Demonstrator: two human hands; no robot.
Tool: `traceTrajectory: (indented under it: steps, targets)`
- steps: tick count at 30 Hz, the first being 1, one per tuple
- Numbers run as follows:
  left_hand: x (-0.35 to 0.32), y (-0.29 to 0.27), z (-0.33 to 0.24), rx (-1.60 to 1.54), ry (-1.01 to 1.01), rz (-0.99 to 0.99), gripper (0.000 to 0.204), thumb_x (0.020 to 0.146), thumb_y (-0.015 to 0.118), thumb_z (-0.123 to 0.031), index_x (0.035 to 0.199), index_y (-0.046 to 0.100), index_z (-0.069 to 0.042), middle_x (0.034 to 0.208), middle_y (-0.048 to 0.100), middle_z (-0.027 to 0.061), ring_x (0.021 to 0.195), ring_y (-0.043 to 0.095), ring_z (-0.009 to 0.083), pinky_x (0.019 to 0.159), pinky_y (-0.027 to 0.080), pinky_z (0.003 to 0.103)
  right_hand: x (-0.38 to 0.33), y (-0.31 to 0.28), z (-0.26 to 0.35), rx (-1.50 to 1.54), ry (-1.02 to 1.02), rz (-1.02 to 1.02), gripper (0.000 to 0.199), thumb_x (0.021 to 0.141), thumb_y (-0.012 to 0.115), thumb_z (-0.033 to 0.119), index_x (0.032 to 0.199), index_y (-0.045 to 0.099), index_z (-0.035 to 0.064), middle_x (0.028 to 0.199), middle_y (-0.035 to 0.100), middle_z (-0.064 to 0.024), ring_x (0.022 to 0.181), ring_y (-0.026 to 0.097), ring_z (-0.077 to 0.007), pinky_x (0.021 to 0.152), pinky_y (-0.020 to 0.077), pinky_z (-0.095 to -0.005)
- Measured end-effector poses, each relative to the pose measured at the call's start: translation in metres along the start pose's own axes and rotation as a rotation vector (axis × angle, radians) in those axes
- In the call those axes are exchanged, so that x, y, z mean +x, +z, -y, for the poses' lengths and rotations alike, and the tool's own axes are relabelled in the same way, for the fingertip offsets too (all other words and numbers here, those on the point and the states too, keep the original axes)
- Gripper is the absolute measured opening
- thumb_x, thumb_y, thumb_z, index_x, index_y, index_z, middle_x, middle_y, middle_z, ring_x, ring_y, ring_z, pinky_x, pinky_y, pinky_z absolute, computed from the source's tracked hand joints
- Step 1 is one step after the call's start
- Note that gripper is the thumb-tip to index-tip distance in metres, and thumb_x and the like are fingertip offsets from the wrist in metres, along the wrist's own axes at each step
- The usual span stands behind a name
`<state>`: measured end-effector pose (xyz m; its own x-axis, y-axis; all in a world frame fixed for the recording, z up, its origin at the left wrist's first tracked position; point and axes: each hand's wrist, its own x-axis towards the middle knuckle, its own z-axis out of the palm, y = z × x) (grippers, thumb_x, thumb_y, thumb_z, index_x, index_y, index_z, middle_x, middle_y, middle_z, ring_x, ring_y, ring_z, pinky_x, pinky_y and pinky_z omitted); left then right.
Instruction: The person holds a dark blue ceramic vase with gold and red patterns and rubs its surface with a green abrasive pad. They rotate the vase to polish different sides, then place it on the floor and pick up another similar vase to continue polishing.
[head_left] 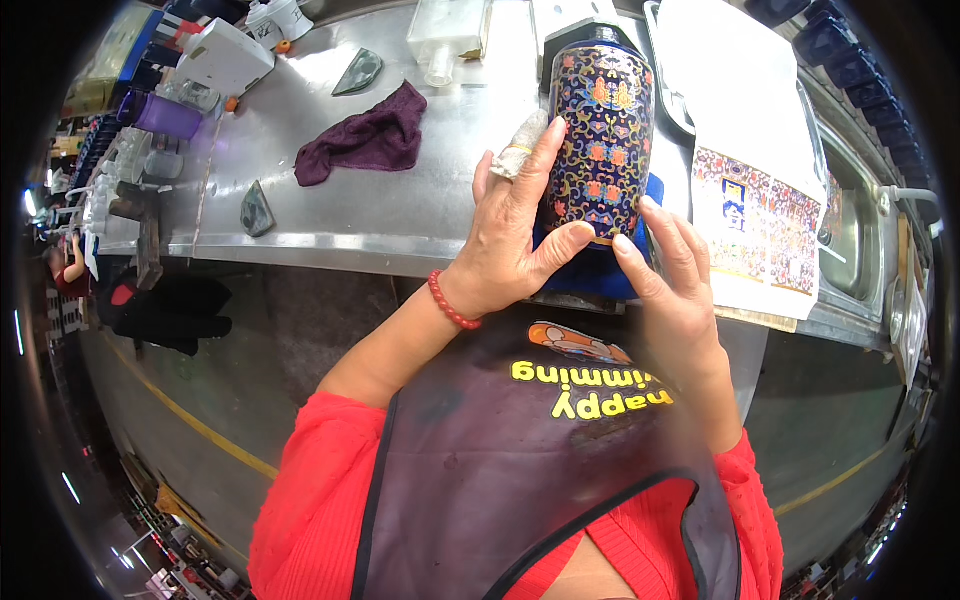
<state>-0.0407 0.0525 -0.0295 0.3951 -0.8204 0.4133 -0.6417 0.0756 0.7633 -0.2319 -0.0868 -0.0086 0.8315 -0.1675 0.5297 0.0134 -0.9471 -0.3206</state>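
A dark blue bottle (601,140) covered in a colourful floral pattern lies on its side, its neck pointing away from me. My left hand (508,225) rests along its left side with fingers stretched; the index finger touches the bottle and the thumb reaches its base. Pale wrapping (520,148) covers one finger of that hand. At the lower right corner of the bottle, my right hand (675,255) has its thumb tip at the base and a fingertip at the side. Blue material (590,275) shows under the bottle's near end.
A printed decal sheet (755,220) lies right of the bottle, beside a metal sink (855,230). On the metal table, a purple cloth (372,138), two dark scraper-like pieces (257,208) and a clear bottle (445,35) lie to the left. A purple container (165,113) stands farther left.
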Motion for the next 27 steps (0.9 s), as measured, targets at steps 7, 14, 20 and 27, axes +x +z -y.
traceTrajectory:
  steps: [7, 14, 20, 27]
  targets:
    - [0.0046, -0.0028, 0.0017, 0.0, 0.042, 0.014, 0.092, 0.094, 0.066, -0.051, 0.159, 0.026, 0.001, 0.153, 0.041, 0.0265, 0.145, 0.037, 0.0375, 0.119, 0.013, 0.051, -0.001, 0.0036, 0.0047, -0.006, 0.038, 0.004, 0.054, 0.079, 0.066, -0.003, 0.128, 0.071, 0.0193, 0.145, 0.055, -0.0147, 0.127, 0.054, -0.0344, 0.104, 0.0469, -0.0438]
    - [0.006, -0.0042, 0.0041, -0.048, 0.05, 0.027, 0.092, 0.094, 0.067, -0.05, 0.158, 0.026, 0.002, 0.155, 0.04, 0.0264, 0.145, 0.036, 0.0372, 0.119, 0.016, 0.049, -0.0008, 0.0094, 0.0037, -0.007, 0.034, -0.043, 0.055, 0.078, 0.067, -0.003, 0.127, 0.072, 0.0196, 0.143, 0.056, -0.0146, 0.124, 0.055, -0.0341, 0.103, 0.0469, -0.0436]
    - [0.0057, -0.0036, 0.0056, -0.024, 0.058, 0.019, 0.091, 0.094, 0.067, -0.048, 0.158, 0.027, 0.002, 0.154, 0.04, 0.0271, 0.144, 0.038, 0.0378, 0.119, 0.016, 0.048, 0.0002, 0.009, 0.0049, -0.031, 0.035, -0.037, 0.051, 0.079, 0.068, -0.001, 0.126, 0.072, 0.0194, 0.141, 0.057, -0.0144, 0.123, 0.056, -0.0341, 0.103, 0.0464, -0.0437]
    - [0.0066, -0.0052, -0.0027, -0.012, 0.044, 0.019, 0.095, 0.09, 0.07, -0.046, 0.158, 0.026, 0.004, 0.154, 0.04, 0.0272, 0.143, 0.038, 0.0384, 0.119, 0.016, 0.049, -0.0019, 0.008, 0.0024, -0.002, 0.04, -0.099, 0.046, 0.08, 0.069, -0.003, 0.124, 0.071, 0.0128, 0.138, 0.059, -0.0169, 0.122, 0.057, -0.0356, 0.102, 0.0474, -0.0445]
